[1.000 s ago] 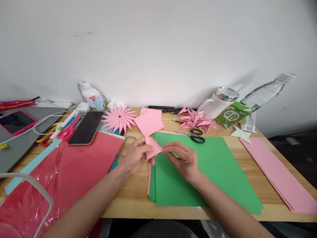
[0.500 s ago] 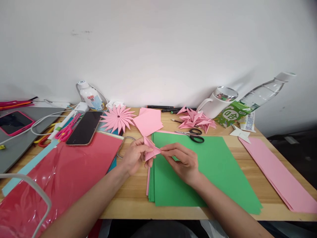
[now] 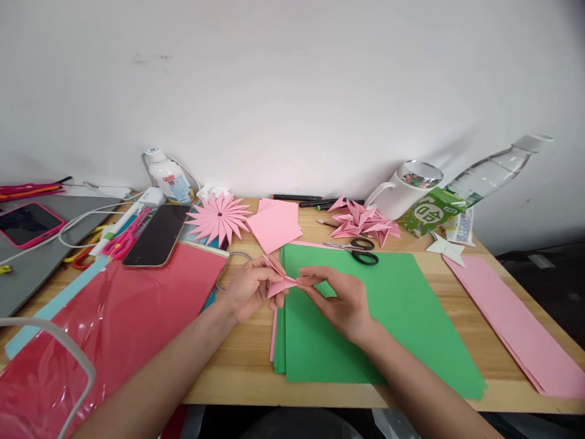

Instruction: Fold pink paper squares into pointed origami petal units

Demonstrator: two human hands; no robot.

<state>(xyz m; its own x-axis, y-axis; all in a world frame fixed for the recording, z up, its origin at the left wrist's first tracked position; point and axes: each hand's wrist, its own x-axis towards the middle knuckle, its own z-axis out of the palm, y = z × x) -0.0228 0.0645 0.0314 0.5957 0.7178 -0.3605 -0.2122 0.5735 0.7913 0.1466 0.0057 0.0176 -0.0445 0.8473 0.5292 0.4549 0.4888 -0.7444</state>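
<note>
Both hands pinch a small folded pink paper piece (image 3: 280,281) just above the left edge of a stack of green paper sheets (image 3: 388,317). My left hand (image 3: 249,289) grips its left side with thumb and fingers closed. My right hand (image 3: 340,296) pinches its right tip between thumb and forefinger. The piece is folded into a narrow pointed shape with a flap sticking up.
On the wooden table lie black scissors (image 3: 361,251), pink square sheets (image 3: 274,225), a pink paper flower (image 3: 219,219), folded pink pieces (image 3: 363,221), a phone (image 3: 158,244), red sheets in plastic (image 3: 114,323), pink strips (image 3: 512,323), a white mug (image 3: 402,189) and a water bottle (image 3: 489,174).
The pink piece has been folded flatter and narrower between my fingers. Both hands stay in nearly the same place.
</note>
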